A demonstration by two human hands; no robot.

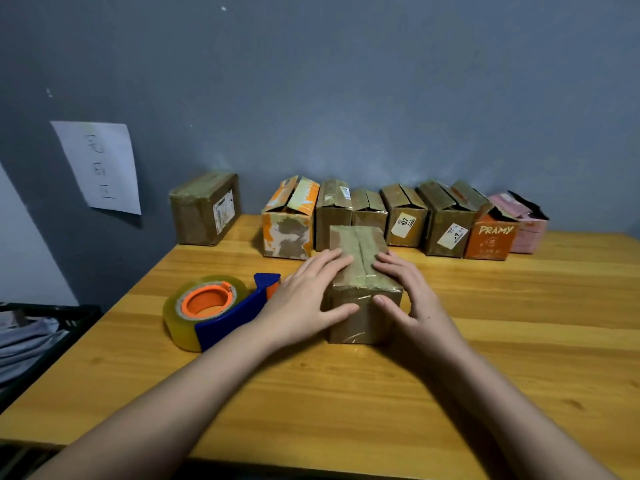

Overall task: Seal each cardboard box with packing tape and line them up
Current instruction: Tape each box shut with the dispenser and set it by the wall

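A small brown cardboard box stands in the middle of the wooden table, its top flaps closed and covered with tape. My left hand lies flat on the box's left top edge, thumb against its near face. My right hand presses the right top edge, thumb on the near face as well. A blue tape dispenser with an orange hub and a clear roll lies just left of my left hand.
Several boxes line the back wall, from an orange-patterned box to an orange PRAMY box and a pink box, some with raised flaps. A taped box stands apart at the far left. A paper sheet hangs on the wall.
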